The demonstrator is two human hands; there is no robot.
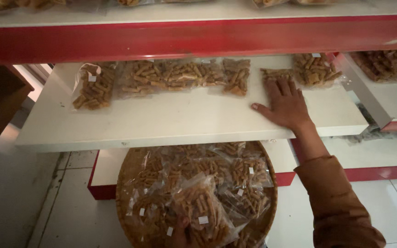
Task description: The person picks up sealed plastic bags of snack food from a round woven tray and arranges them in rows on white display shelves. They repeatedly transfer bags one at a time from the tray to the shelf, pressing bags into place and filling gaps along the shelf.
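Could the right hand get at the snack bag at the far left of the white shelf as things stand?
Probably yes: the right hand lies flat on the shelf, and only bare shelf separates it from the left bag.

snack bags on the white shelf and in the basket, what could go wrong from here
The right hand lies flat on a snack bag at the back of the white shelf; pressing could crush the sticks inside. The round basket below is heaped with bags, and the left hand barely shows at its near edge, so it might tip or spill.
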